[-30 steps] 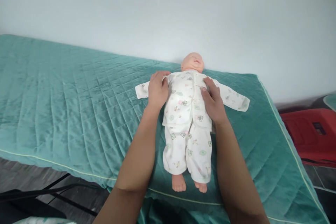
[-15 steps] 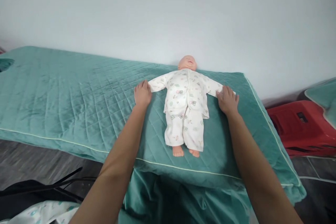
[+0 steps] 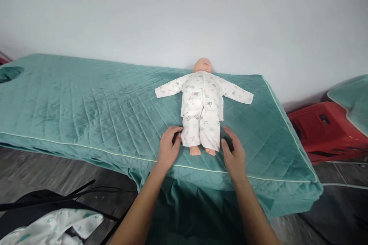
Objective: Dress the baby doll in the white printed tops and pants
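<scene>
A baby doll (image 3: 202, 66) lies on its back on a green quilted bed (image 3: 94, 99), head towards the wall. It wears a white printed shirt (image 3: 202, 90) with sleeves spread wide, and matching trousers (image 3: 209, 130), bare feet showing below. My left hand (image 3: 170, 147) is beside the left trouser leg, thumb and fingers apart. On the other side my right hand (image 3: 234, 153) is near the right trouser leg, its fingers also apart. Neither hand holds anything.
A red plastic stool or crate (image 3: 327, 132) stands on the floor to the right, with green fabric (image 3: 352, 97) behind it. At the lower left lies a white printed cloth (image 3: 54, 226) on something black. A white wall runs behind the bed.
Both hands have left the sleeve ends and moved down and inward to either side of the trouser legs. The sleeves remain spread out. The view has shifted slightly.
</scene>
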`<state>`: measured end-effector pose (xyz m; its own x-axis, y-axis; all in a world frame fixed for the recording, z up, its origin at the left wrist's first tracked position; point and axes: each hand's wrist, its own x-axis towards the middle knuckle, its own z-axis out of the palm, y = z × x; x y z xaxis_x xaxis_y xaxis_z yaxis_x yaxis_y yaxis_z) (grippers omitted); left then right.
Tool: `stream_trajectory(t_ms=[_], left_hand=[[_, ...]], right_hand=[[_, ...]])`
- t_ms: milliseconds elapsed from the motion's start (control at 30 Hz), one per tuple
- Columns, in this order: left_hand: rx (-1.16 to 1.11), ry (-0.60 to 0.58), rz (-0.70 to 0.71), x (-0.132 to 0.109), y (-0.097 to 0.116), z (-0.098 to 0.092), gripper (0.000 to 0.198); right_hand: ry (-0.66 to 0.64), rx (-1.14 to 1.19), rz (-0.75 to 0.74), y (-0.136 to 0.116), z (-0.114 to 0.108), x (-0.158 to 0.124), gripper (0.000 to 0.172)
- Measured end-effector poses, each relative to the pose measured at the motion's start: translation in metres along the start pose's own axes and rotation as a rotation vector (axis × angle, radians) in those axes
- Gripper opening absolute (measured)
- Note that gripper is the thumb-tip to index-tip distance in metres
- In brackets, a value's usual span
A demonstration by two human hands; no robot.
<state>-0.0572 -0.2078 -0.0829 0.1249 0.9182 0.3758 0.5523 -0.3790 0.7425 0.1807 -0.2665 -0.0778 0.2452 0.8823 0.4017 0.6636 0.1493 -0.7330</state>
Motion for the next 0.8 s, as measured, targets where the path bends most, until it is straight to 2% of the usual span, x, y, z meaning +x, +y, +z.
stream_trajectory(t_ms=[67, 167, 267, 367, 467, 600, 700, 800], left_hand=[[-0.014, -0.038, -0.004, -0.017, 0.008, -0.002, 0.03], [0.045, -0.075, -0.014, -0.03, 0.019, -0.001, 0.039], [0.082, -0.074, -0.057, -0.028, 0.025, 0.004, 0.026], [0.063, -0.075, -0.102, -0.018, 0.027, 0.005, 0.009], [-0.003, -0.109, -0.132, -0.013, 0.032, -0.003, 0.005], [-0.124, -0.115, -0.103, -0.021, 0.038, -0.02, 0.011], [-0.099, -0.103, -0.102, -0.032, 0.037, -0.026, 0.013], [-0.032, -0.031, -0.044, -0.038, 0.041, -0.025, 0.014]], right_hand=[[0.051, 0.09, -0.035, -0.018, -0.002, -0.012, 0.034], [-0.127, 0.014, -0.212, -0.048, 0.0, -0.015, 0.032], [-0.255, -0.187, -0.267, -0.065, 0.011, -0.005, 0.032], [-0.241, -0.305, -0.273, -0.068, 0.022, 0.007, 0.023], [-0.213, -0.315, -0.305, -0.069, 0.024, 0.014, 0.018], [-0.238, -0.255, -0.368, -0.076, 0.011, 0.01, 0.014], [-0.244, -0.203, -0.389, -0.074, 0.0, 0.0, 0.013], [-0.227, -0.082, -0.307, -0.061, -0.009, -0.013, 0.021]])
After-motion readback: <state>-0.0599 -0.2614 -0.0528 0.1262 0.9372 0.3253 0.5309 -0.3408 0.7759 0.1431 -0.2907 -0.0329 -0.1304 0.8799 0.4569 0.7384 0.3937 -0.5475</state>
